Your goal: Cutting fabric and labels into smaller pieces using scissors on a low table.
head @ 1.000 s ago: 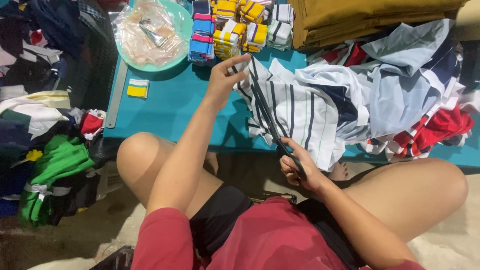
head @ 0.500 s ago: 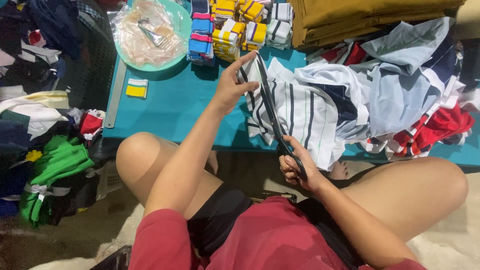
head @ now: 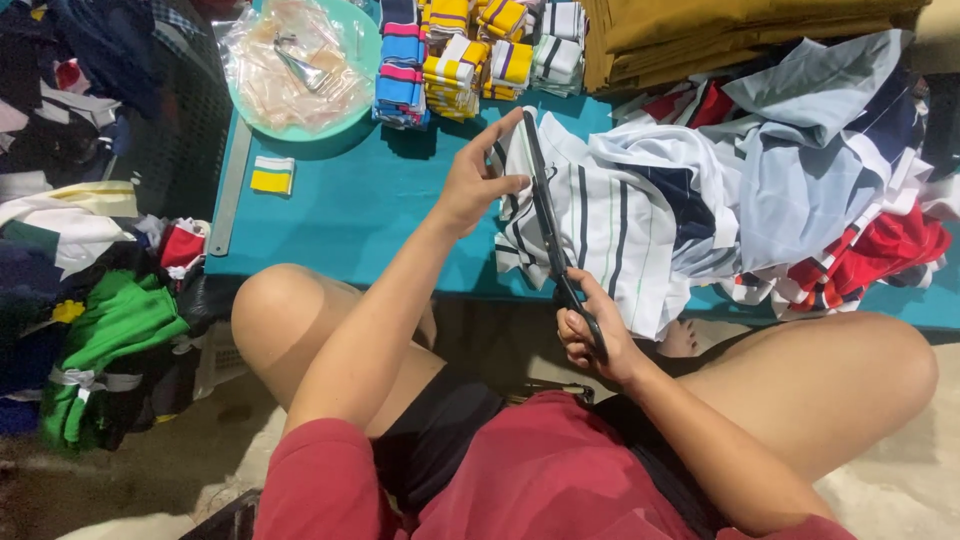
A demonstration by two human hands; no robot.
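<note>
While heaps of dark and green clothes (head: 110, 330) crowd the floor at the far left, a metal ruler (head: 229, 188) lies along the edge of the low teal table (head: 370, 215), probably kept there within easy reach. Beside it sits a small yellow and white knit strip (head: 272, 175), and behind that a pale green bowl (head: 355, 40) holds a clear plastic bag (head: 285, 65), which keeps small bits together. Stacks of striped knit bands (head: 455, 50) stand at the back of the table, sorted by colour. Near the middle, the left hand (head: 478, 180) pinches the top edge of the white striped cloth (head: 600, 235) between thumb and fingers, seemingly to hold it taut and steady. Long black scissors (head: 548, 225) lie over that cloth, blades pointing away toward the left hand; the right hand (head: 592, 335) is closed through their handles at the near edge of the table. Further right, loose pale blue, white and red shirts (head: 800, 190) pile up, with folded mustard fabric (head: 740, 30) behind them.
</note>
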